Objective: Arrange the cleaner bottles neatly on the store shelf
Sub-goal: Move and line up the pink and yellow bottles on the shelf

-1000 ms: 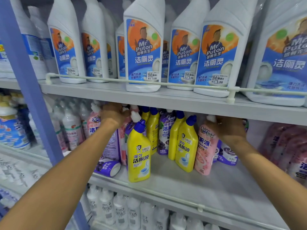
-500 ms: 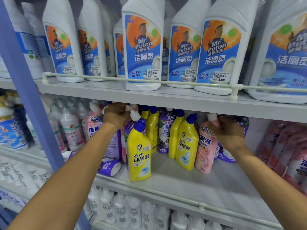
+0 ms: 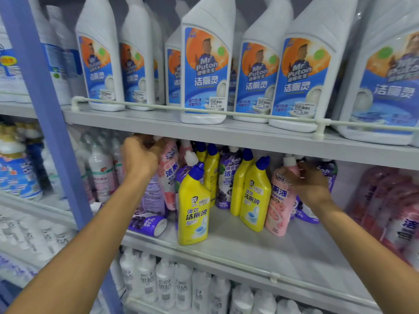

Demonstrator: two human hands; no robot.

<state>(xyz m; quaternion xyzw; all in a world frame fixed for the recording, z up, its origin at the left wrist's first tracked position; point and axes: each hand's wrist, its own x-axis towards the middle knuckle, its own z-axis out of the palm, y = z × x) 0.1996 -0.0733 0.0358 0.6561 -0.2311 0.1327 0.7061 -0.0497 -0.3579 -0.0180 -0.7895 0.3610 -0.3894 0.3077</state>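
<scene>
Store shelving in pale grey fills the frame, three tiers high; at far left a blue upright post (image 3: 45, 132) divides it from a neighbouring bay of blurred bottles (image 3: 18, 177). Upper tier: large white cleaner bottles (image 3: 204, 71) with blue-and-orange labels stand in a row behind a thin guard rail (image 3: 226, 113). Middle shelf (image 3: 283, 250), the working level, read from the left: the left hand (image 3: 140, 157), at centre left, grips the left pink bottle (image 3: 169, 175) at its top, fingers curled round the neck and hiding the cap; this bottle stands slightly tilted; below the forearm a fallen purple bottle (image 3: 147, 223) lies on its side at the shelf's front edge, with an upright purple bottle (image 3: 154, 196) just behind it; at centre the front yellow bottle (image 3: 192, 205), blue-capped, stands upright and alone near the front edge; further back stands a mixed cluster of yellow bottles (image 3: 256, 196) and a purple-labelled bottle (image 3: 226, 175); just right of these the right pink bottle (image 3: 281, 200) sits tilted, close against the nearest yellow one; the right hand (image 3: 310, 184) holds it by the neck, fingers curled just below the white cap; more purple bottles (image 3: 328, 173) show behind that hand. Right edge of the frame: wrapped pink bottles (image 3: 385, 200), blurred. Lower tier, bottom centre: small white bottles (image 3: 170, 286) in close rows.
</scene>
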